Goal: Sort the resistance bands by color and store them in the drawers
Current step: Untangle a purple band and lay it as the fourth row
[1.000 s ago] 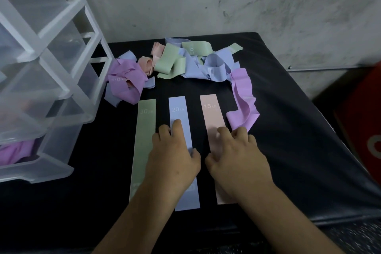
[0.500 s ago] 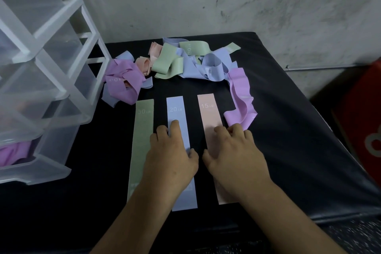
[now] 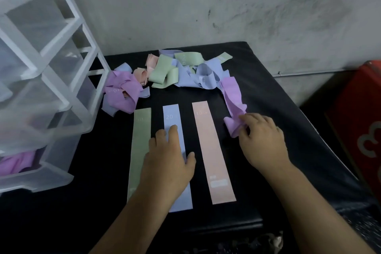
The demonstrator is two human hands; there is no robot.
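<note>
Pinching the crumpled purple band (image 3: 234, 107) at its near end, right hand (image 3: 262, 142) fingers closed on it, likely to start a fourth row. Left hand (image 3: 168, 163) lies flat, fingers spread, pinning the blue band (image 3: 172, 113) between green band (image 3: 141, 130) and pink band (image 3: 208, 140); drawer unit (image 3: 51, 88) left.

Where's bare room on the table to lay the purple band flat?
Right of the pink strip, beyond the right hand, the black table is bare. The back pile and the drawer unit side are crowded.
</note>
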